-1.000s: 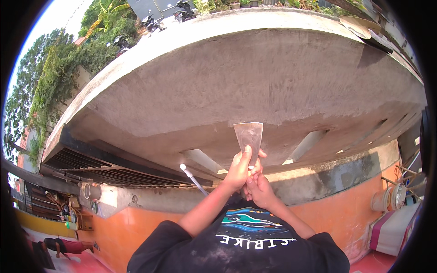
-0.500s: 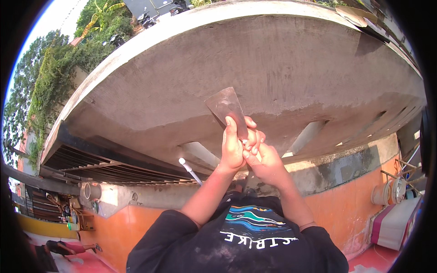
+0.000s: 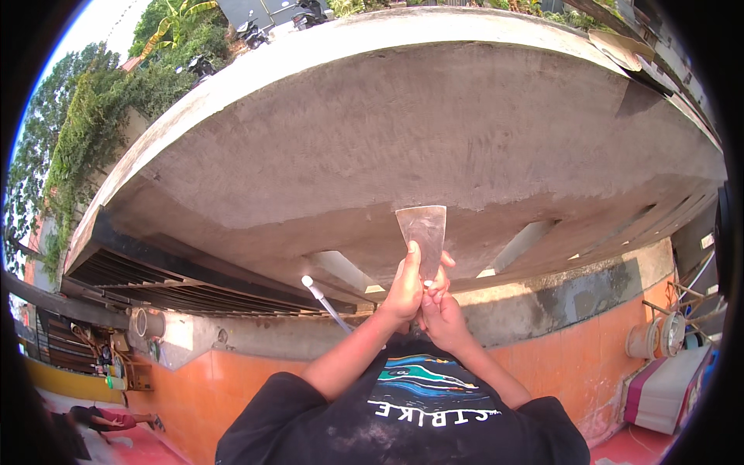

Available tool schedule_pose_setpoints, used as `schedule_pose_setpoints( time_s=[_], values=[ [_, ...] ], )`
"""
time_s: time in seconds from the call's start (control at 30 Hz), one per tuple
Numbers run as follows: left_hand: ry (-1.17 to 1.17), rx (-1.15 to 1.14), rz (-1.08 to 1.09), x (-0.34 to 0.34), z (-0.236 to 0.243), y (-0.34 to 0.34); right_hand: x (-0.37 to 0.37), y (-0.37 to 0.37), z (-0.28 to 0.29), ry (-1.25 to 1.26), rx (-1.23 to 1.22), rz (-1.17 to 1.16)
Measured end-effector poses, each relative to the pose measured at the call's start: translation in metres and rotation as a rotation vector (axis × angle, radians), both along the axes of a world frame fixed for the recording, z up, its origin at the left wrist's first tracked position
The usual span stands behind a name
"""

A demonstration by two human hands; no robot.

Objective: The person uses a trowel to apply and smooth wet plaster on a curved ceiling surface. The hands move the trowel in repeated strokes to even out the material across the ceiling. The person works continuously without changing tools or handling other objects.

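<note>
A putty knife (image 3: pixel 423 232) with a wide, grey-smeared metal blade points away from me in front of the wall. My left hand (image 3: pixel 407 288) is closed around its lower part, thumb lying along the blade and fingers coming round the other side. Just below, my right hand (image 3: pixel 444 319) is closed at the handle end, touching the left hand. The handle itself is mostly hidden by the fingers. Behind the blade is a grey plastered wall (image 3: pixel 349 132), with a darker, damp-looking band along its lower part. No contact between blade and wall is evident.
Slanted openings (image 3: pixel 523 244) cut through the lower wall. A dark metal grille (image 3: pixel 178 283) lies at the left, near a pale pipe (image 3: pixel 322 298). An orange wall (image 3: pixel 201 387) runs below; buckets (image 3: pixel 655 337) stand at the right. Another person (image 3: pixel 101 418) is at the lower left.
Both hands have drawn down toward my body with the putty knife. Its blade, which leaned to the left, has swung nearly straight and sits lower before the wall.
</note>
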State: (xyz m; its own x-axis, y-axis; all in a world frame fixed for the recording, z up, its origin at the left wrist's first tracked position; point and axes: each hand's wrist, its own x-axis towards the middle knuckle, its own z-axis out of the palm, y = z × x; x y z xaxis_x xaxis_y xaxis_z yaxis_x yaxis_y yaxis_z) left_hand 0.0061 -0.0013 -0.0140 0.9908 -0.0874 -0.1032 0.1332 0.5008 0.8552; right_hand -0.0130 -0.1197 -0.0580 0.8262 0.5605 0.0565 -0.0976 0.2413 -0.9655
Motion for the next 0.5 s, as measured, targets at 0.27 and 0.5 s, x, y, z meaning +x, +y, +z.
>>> schedule_pose_setpoints(
  time_s=[0.27, 0.5],
  values=[
    [0.005, 0.120, 0.048, 0.008, 0.000, 0.000, 0.011, 0.000, -0.005, 0.063, -0.043, 0.017],
    [-0.349, -0.234, -0.022, 0.033, 0.053, -0.003, 0.034, -0.002, 0.048, -0.339, -0.049, -0.192]
  ],
)
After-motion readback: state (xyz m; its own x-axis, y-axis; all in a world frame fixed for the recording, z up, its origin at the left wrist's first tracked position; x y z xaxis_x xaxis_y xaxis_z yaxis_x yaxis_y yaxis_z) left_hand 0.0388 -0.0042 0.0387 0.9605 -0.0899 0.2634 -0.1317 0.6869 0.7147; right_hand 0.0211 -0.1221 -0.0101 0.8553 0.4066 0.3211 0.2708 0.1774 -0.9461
